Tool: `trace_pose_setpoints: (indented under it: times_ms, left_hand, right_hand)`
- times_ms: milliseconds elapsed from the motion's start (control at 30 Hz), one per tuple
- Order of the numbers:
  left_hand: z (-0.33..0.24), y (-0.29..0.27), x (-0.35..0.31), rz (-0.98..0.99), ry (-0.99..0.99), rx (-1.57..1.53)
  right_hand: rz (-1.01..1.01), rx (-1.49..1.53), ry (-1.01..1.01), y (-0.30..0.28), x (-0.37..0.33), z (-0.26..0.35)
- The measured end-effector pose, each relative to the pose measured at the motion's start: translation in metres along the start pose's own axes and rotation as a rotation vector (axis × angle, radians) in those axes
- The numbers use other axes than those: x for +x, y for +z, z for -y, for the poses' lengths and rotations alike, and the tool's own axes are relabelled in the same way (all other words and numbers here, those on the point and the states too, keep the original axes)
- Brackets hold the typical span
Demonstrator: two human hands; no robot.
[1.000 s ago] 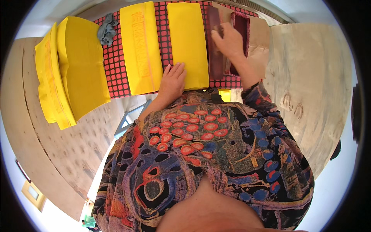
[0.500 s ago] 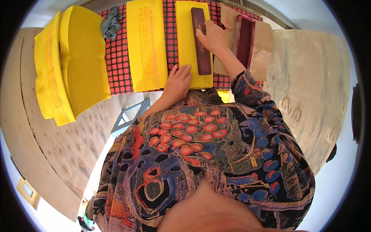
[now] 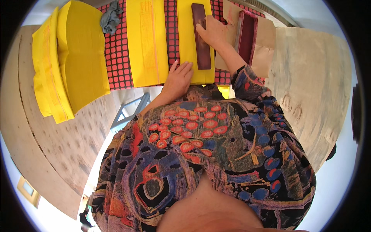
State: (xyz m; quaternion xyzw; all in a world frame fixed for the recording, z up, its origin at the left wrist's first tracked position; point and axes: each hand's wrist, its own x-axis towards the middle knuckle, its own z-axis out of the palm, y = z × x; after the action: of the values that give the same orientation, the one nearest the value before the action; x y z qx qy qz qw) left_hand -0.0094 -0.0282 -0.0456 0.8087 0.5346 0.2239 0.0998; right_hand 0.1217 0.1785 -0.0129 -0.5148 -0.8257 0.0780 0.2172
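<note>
Now has the dark block point(image 3: 203, 54) on the right-hand yellow sheet point(image 3: 186, 34), rather than just beside the red tray point(image 3: 246, 36) as a second ago. Pinches it from above, on its far half, between thumb and bent fingers of the right hand point(image 3: 213, 33). Rests the left hand point(image 3: 179, 80), fingers slightly spread, on the sheet's near left edge, near the block. Shows a checked mat point(image 3: 118, 58) underneath.
</note>
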Motion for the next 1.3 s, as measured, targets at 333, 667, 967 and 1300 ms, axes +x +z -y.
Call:
trace_pose_setpoints:
  times_ms: [333, 667, 967, 1300]
  left_hand:
    - [-0.002, 0.006, -0.019, -0.002, 0.112, -0.141]
    - [-0.003, 0.003, -0.018, 0.025, 0.120, -0.151]
    - [-0.003, 0.004, -0.018, 0.033, 0.118, -0.173]
    - [-0.001, -0.001, -0.019, 0.000, 0.003, -0.303]
  right_hand:
    - [0.169, 0.078, 0.114, -0.007, -0.001, 0.006]
    - [0.168, 0.098, 0.126, -0.008, -0.009, 0.014]
    - [0.127, 0.108, 0.173, 0.001, -0.015, 0.014]
    - [-0.014, 0.253, 0.160, -0.005, -0.013, -0.008]
